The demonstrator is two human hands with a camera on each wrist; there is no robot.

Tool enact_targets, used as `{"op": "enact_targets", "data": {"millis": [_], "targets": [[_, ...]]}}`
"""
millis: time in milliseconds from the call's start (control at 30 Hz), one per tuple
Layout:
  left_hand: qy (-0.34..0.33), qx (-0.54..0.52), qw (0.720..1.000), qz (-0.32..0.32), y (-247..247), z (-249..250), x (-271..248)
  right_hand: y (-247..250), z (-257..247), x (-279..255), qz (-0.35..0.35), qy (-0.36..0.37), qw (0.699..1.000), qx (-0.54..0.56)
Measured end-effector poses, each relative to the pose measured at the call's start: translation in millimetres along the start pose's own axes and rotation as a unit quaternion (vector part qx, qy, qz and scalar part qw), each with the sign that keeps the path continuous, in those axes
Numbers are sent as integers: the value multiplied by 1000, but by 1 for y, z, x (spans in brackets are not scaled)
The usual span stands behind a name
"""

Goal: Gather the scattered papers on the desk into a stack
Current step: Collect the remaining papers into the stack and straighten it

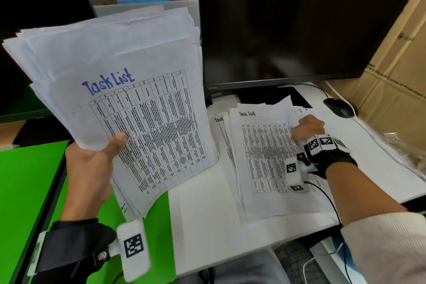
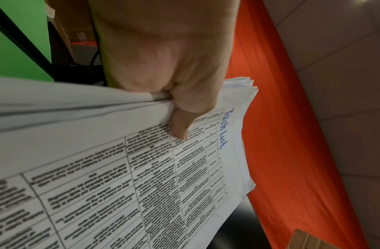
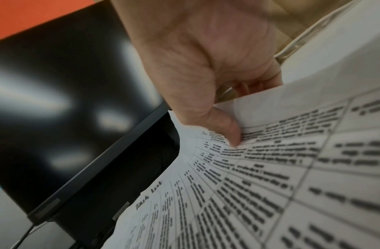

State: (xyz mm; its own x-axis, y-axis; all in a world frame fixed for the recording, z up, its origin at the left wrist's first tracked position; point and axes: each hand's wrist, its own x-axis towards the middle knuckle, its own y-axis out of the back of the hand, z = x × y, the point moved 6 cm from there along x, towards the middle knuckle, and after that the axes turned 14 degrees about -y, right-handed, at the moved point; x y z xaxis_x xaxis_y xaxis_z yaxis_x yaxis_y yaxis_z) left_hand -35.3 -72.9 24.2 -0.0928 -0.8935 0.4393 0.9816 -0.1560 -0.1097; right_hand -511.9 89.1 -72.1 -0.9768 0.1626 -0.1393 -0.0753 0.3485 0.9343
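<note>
My left hand (image 1: 96, 159) grips a thick sheaf of papers (image 1: 129, 90) lifted above the desk's left half, thumb on the top sheet headed "Task List" in blue. The left wrist view shows the thumb (image 2: 180, 124) pressed on that sheaf of papers (image 2: 142, 176). More printed sheets (image 1: 265, 157) lie overlapping on the white desk (image 1: 202, 226) below the monitor. My right hand (image 1: 306, 129) pinches the right edge of the top sheet. In the right wrist view the thumb (image 3: 225, 128) and curled fingers hold that sheet (image 3: 270, 168), bent upward at the edge.
A dark monitor (image 1: 299, 18) stands behind the loose sheets. A black mouse (image 1: 338, 107) with its cable lies to the right, beside a cardboard box (image 1: 396, 64). A green surface (image 1: 30, 191) covers the left part of the desk.
</note>
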Motion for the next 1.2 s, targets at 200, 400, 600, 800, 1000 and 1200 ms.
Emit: {"op": "enact_targets", "data": {"millis": [200,400,600,800,1000,1200], "targets": [[-1,-5,1000,-1,-1,-6,1,-5,0,7,13,-3,1000,-7],[-4,-11,1000,1,-2,-8,0,-1,-4,12,-4,12,999,-37],[-8,-16,1000,-11,1,-14,1,-5,-6,13,-77,87,993,-14],[-13,-19,1000,-10,0,-12,1,27,-9,-9,-93,178,976,79],[-12,-24,1000,6,0,-15,4,127,-7,-65,-88,388,893,209],[-3,-35,999,10,0,-15,5,208,-10,-105,-255,396,771,428]]}}
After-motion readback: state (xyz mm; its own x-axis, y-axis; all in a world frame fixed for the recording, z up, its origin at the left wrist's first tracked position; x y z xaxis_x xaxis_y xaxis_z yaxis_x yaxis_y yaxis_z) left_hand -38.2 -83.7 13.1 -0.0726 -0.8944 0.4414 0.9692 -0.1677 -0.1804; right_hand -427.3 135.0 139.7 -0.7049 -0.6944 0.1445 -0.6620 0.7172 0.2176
